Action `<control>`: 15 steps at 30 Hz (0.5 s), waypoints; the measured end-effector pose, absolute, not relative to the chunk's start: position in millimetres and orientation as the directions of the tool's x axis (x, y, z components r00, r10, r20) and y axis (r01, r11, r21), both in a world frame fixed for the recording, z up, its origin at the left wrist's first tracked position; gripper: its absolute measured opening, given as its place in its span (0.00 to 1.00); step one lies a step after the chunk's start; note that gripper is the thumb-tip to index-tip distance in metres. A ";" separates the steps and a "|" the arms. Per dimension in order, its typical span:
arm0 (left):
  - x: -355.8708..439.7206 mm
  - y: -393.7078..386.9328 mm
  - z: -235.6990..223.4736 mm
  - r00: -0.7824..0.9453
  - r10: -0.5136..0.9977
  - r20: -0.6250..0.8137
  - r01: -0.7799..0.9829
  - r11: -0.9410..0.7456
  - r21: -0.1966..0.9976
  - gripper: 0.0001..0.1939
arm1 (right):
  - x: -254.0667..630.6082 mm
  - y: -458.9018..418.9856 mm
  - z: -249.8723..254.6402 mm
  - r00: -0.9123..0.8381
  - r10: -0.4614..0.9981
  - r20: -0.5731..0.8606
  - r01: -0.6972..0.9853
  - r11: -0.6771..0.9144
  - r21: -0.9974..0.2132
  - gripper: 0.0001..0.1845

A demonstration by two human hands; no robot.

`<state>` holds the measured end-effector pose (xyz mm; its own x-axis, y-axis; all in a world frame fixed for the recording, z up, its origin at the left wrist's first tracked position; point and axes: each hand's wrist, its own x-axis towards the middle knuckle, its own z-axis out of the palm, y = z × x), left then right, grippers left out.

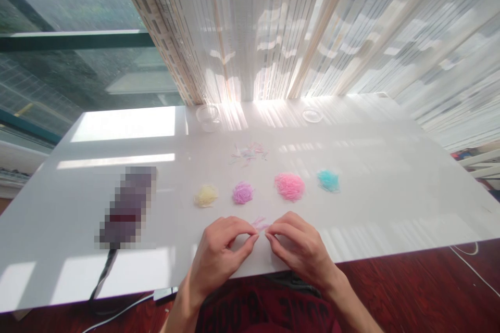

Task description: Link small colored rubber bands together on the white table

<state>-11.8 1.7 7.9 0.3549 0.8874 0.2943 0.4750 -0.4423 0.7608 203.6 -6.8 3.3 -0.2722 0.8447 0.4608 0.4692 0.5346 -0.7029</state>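
Note:
My left hand [231, 245] and my right hand [299, 244] are close together at the table's near edge, fingertips a small gap apart. Each pinches thumb against forefinger; whatever lies between the tips is too small to make out. A few thin pale pink pieces [260, 222] lie on the table just past the fingertips. Beyond them, from left to right, sit a yellow pile [205, 195], a purple pile [242, 193], a pink pile [289, 187] and a teal pile [328, 180] of small thin strips. Loose mixed-colour strips [250, 152] are scattered farther back.
A blurred-out dark object [128, 208] with a black cable lies on the left of the white table [375, 166]. Clear round containers [208, 114] stand at the back, with a clear round lid or dish [312, 115] to their right. Sheer curtains [265, 26] hang behind.

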 end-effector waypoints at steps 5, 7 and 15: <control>-13.7 1.1 7.8 0.343 0.885 0.315 0.412 -0.444 0.796 0.04 | 216.6 -8.3 17.3 -0.230 0.831 0.507 0.505 0.547 -0.668 0.07; -13.9 1.5 7.1 0.325 0.888 0.325 0.381 -0.437 0.815 0.04 | 232.9 -5.7 24.1 -0.137 0.830 0.540 0.556 0.516 -0.652 0.07; -13.8 0.8 1.6 0.313 0.889 0.334 0.445 -0.448 0.775 0.03 | 313.5 21.2 12.3 0.484 0.796 0.362 0.690 -0.092 -0.718 0.21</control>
